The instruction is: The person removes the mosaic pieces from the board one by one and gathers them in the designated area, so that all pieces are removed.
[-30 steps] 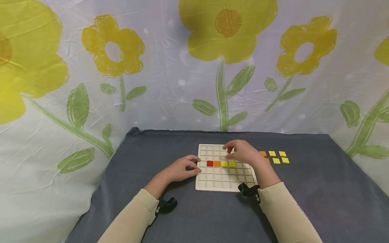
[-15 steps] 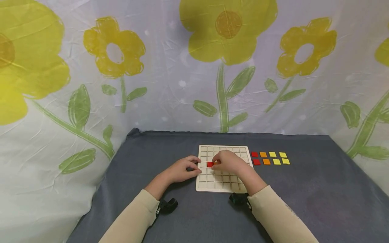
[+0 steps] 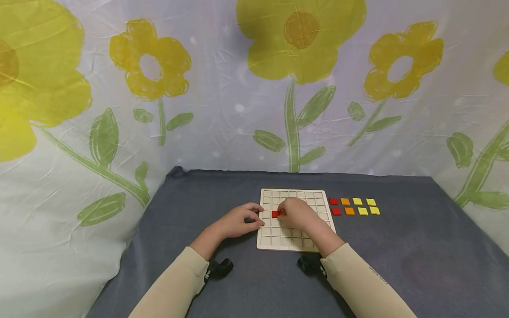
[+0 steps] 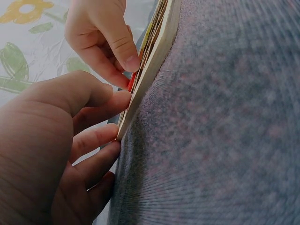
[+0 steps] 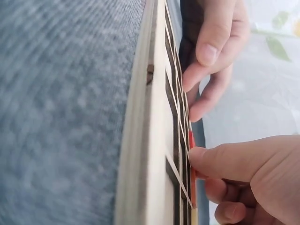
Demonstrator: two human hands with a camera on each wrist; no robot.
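A pale wooden grid board (image 3: 270, 241) lies on the dark cloth. My left hand (image 3: 238, 220) rests at its left edge, fingertips touching the rim in the left wrist view. Over the middle of the board is my right hand (image 3: 300, 215), its thumb and fingers pinching at an orange tile (image 3: 282, 212). Beside that tile, to its left, a red tile (image 3: 275, 214) sits in the same row of the grid. The right hand hides the tiles farther right in this row. A strip of the orange tile shows by the thumb in the right wrist view.
Right of the board, two short rows of loose tiles lie on the cloth: red tiles (image 3: 334, 201), orange tiles (image 3: 349, 211) and yellow tiles (image 3: 362, 211). A flowered curtain (image 3: 222, 110) hangs behind the table. Each wrist carries a dark camera mount (image 3: 220, 268).
My right hand has come left and down from above the board's right part to the orange tile, uncovering the loose tiles at right. My left hand has stayed at the rim.
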